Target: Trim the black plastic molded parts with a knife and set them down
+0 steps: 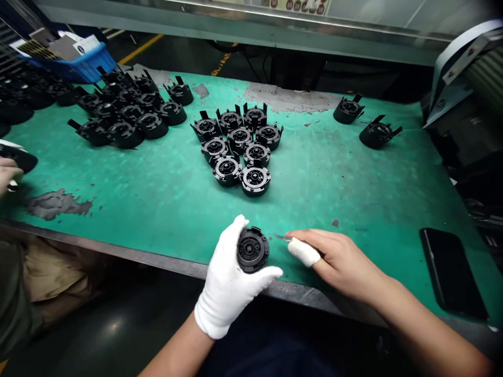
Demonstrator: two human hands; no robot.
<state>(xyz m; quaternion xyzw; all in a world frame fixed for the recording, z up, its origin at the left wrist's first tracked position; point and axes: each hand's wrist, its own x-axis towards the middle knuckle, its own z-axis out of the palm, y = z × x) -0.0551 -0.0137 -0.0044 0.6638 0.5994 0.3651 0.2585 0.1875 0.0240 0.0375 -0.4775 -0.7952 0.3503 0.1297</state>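
Observation:
My left hand (231, 280), in a white glove, is closed around a round black plastic part (253, 250) just above the bench's front edge. Its ringed, slotted face points up at me. To the right of it, my right hand (330, 256) is bare except for a white cover on the thumb. It pinches a slim knife (282, 237) whose thin metal blade points left toward the part, with a small gap between them. Most of the knife's handle is hidden by the fingers. Beyond my hands stands a cluster of similar black parts (255, 180), face up.
On the green bench (314, 183), more black parts (126, 133) crowd the left back, and two black parts (376, 135) stand at right. A phone (454, 272) lies at the right edge. A blue bin (84, 63) is at far left. Another person's hand (8, 173) shows at left.

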